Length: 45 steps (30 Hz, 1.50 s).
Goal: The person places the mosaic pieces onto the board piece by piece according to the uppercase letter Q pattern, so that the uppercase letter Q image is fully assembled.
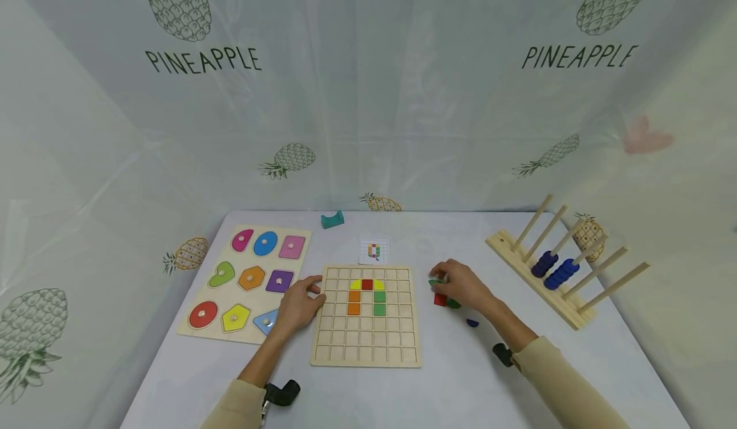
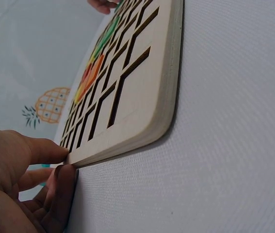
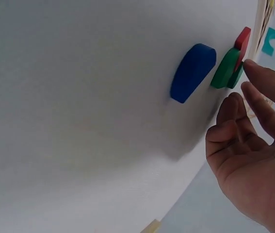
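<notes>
A square wooden grid board [image 1: 366, 346] lies flat, holding yellow, red, orange and green pieces in an arch. My left hand [image 1: 299, 304] rests at its left edge, fingertips touching the rim, as the left wrist view also shows. To the board's right, my right hand [image 1: 463, 283] pinches a green piece [image 1: 434, 282] between thumb and fingertips. Just below are a red square piece [image 1: 440, 300] and another green piece [image 1: 453, 303], partly covered by the hand in the head view. A blue piece with a curved side [image 3: 193, 73] lies apart, nearer the right wrist.
Behind the board lies a pattern card [image 1: 374, 251]. A shape puzzle board [image 1: 221, 346] occupies the left side. At right stands a wooden peg rack [image 1: 538, 279] with blue beads [image 1: 561, 274] on two pegs. A teal block [image 1: 332, 220] sits at the back edge.
</notes>
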Available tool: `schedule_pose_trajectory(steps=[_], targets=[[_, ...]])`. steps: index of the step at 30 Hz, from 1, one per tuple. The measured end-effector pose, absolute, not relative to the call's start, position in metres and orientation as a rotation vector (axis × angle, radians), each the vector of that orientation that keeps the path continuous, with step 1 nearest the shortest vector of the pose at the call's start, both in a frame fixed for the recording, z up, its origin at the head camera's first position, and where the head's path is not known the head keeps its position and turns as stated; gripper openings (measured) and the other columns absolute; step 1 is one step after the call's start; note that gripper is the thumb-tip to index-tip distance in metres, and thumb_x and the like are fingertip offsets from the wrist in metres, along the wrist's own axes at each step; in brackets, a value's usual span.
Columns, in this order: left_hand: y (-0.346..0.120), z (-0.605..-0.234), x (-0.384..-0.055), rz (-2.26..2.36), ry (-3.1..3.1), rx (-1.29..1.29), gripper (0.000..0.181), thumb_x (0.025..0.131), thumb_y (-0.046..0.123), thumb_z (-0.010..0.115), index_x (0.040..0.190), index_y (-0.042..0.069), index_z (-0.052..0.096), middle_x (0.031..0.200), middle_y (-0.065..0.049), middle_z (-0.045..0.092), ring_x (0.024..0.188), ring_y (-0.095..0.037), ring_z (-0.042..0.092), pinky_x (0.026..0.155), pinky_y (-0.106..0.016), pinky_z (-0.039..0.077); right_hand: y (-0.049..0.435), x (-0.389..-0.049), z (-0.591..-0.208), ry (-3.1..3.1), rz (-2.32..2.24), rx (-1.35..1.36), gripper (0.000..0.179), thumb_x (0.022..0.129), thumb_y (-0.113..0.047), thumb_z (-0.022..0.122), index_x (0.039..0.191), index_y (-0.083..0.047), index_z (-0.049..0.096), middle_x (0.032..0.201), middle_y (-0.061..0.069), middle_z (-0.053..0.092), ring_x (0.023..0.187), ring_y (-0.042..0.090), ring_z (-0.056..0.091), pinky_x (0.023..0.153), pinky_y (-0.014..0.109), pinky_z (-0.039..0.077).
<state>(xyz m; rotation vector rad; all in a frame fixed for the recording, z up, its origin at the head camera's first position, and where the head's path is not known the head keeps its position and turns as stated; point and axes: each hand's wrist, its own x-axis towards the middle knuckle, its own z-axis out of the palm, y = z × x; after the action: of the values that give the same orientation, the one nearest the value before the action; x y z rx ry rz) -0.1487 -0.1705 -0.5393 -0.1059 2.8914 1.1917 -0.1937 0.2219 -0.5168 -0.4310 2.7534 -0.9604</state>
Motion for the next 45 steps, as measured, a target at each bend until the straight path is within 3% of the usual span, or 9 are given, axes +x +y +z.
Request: schedule_pose_trajectory(steps=[13,29,37,45], targets=[[-0.172,-0.541,-0.147,1.213,2.913,-0.057,0.046,0.085,0.015,0.075,0.13,0.008,0.067,0.093,-0.002,0.066,0.075,-0.014,0.053,0.064,-0.03,0.041,0.221,-0.195,-0.52,2.762,-0.88,-0.44,0.02,0.091,-0.015,0.073,0.109,-0.007,0.074,0.093,0.001,0.061,0.076,0.012,0.057,0.064,0.028,0.049],[-0.172,-0.54,-0.147,1.221,2.909,-0.048,0.045,0.086,0.014,0.074,0.13,0.007,0.066,0.094,-0.002,0.066,0.076,-0.015,0.053,0.063,-0.03,0.041,0.219,-0.193,-0.514,2.689,-0.995,-0.45,0.008,0.091,-0.008,0.072,0.098,-0.01,0.067,0.086,0.001,0.062,0.067,0.014,0.06,0.059,0.031,0.052],[-0.172,-0.542,-0.147,1.235,2.916,-0.053,0.045,0.086,0.014,0.075,0.129,0.006,0.067,0.093,-0.002,0.066,0.075,-0.015,0.054,0.062,-0.029,0.041,0.218,-0.192,-0.511,2.716,-0.917,-0.474,0.015,0.093,-0.01,0.07,0.107,-0.011,0.071,0.087,-0.002,0.062,0.077,0.014,0.059,0.063,0.03,0.051],[-0.173,-0.542,-0.147,1.24,2.911,-0.043,0.045,0.086,0.014,0.075,0.13,0.007,0.066,0.093,-0.003,0.066,0.076,-0.015,0.054,0.064,-0.03,0.042,0.215,-0.191,-0.51,2.719,-0.907,-0.475,0.016,0.093,-0.011,0.07,0.109,-0.01,0.071,0.087,-0.003,0.062,0.076,0.014,0.059,0.062,0.03,0.051]])
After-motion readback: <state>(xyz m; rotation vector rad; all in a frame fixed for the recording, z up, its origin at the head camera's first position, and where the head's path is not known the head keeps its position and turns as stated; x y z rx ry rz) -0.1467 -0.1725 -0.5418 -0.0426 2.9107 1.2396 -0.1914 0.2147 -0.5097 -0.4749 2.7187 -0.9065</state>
